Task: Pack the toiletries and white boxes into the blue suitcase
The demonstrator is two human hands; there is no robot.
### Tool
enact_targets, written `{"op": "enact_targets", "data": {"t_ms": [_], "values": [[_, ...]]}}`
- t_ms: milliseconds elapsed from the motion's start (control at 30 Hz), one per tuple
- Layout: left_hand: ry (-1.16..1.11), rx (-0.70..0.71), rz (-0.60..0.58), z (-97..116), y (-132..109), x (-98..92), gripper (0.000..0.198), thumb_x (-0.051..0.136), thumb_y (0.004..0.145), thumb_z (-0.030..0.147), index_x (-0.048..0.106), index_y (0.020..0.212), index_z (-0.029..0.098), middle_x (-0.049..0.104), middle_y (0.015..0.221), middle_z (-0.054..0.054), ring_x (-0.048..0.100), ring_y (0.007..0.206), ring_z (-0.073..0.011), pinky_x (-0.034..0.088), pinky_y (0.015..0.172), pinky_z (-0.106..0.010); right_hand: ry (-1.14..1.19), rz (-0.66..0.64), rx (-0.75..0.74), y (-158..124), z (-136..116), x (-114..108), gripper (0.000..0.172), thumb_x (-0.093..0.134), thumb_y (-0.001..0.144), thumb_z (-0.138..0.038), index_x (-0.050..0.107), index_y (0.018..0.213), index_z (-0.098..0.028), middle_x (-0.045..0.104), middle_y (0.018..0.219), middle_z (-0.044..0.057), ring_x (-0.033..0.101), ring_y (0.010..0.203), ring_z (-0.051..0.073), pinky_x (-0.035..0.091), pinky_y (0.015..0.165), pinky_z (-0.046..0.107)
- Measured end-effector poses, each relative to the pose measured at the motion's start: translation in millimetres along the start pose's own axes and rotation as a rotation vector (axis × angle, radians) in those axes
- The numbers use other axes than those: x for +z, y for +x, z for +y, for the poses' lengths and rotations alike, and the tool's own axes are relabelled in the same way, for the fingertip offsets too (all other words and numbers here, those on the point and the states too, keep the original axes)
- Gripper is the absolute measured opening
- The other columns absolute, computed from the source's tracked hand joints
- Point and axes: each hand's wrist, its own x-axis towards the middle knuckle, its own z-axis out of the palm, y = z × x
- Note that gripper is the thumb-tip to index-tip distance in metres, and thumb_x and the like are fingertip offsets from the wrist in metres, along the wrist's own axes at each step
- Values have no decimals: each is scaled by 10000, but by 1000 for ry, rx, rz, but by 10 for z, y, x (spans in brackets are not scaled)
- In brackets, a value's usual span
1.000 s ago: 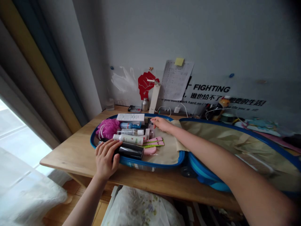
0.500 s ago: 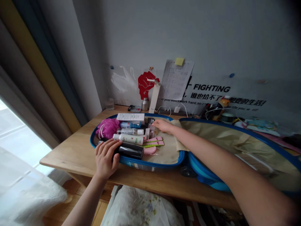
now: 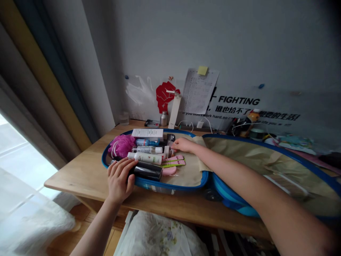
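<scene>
A suitcase [image 3: 186, 187] with a blue rim lies open on the wooden desk. My left hand [image 3: 119, 177] rests over its near left rim and the left end of a black cylindrical container [image 3: 149, 172]; the fingers lie stretched with the thumb apart. Inside the left half, my right hand [image 3: 182, 145] has its fingertips together by small clear items whose kind I cannot make out. Around them lie a white LUX bottle [image 3: 149, 158], a clear bottle [image 3: 147, 149], a blue bottle [image 3: 145, 142], a white box [image 3: 147, 133], a purple bath puff [image 3: 122, 145] and pink-and-green strips [image 3: 174, 162].
The suitcase's other half [image 3: 239, 153], lined in beige, spreads to the right with a flat brown-and-white item [image 3: 286, 185] in it. A white folded lamp [image 3: 174, 112] and a metal bottle [image 3: 163, 119] stand behind. Floral fabric [image 3: 162, 234] sits below the desk edge.
My right hand has shifted slightly nearer and lower over the small clear items, baring the dark item behind it. My left hand stays where it was.
</scene>
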Motion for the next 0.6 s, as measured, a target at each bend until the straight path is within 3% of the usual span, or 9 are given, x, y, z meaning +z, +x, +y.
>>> {"op": "enact_targets", "data": {"t_ms": [167, 367, 600], "values": [[6, -5, -4, 1, 0, 1, 371, 376, 1006, 336, 654, 1223, 219, 730, 1153, -103, 638, 1139, -260, 349, 1060, -420, 69, -7, 7, 19, 3, 22, 296, 620, 946, -435, 661, 927, -142, 666, 861, 6, 612, 736, 103, 539, 698, 272], [-5, -10, 2, 9, 9, 0, 382, 381, 1001, 342, 651, 1247, 231, 731, 1153, -100, 640, 1136, -268, 346, 1061, -425, 282, 127, 76, 85, -15, -8, 339, 548, 989, -452, 625, 1117, -148, 658, 928, 20, 610, 710, 91, 547, 637, 253], [3, 1, -6, 9, -2, -3, 373, 380, 1008, 332, 648, 1240, 216, 729, 1152, -109, 634, 1141, -267, 346, 1054, -431, 457, 186, 17, 93, -24, -57, 274, 607, 967, -373, 639, 1108, -140, 683, 987, 30, 651, 792, 109, 577, 709, 279]]}}
